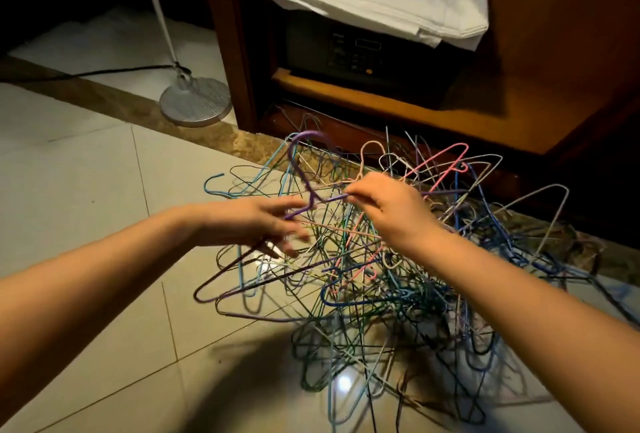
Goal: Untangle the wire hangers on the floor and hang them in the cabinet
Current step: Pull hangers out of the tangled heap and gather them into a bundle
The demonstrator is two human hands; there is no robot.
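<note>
Wire hangers (415, 297) lie in one tangled heap on the floor (104, 190) — right hand (391, 205) pinching a purple hanger (300, 169), left hand (252, 223) too blurred to tell — none seen hung yet.

Tangled heap of thin wire hangers (398, 287), coated blue, green, pink, white and purple, interlocked on the tiled floor at centre and right. One purple hanger (306, 185) raised above the heap's far-left part, hook uppermost, tilted, one shoulder running right into the tangle. Open wooden cabinet (554, 51) just beyond, far right, its base beside the farthest hangers.
</note>
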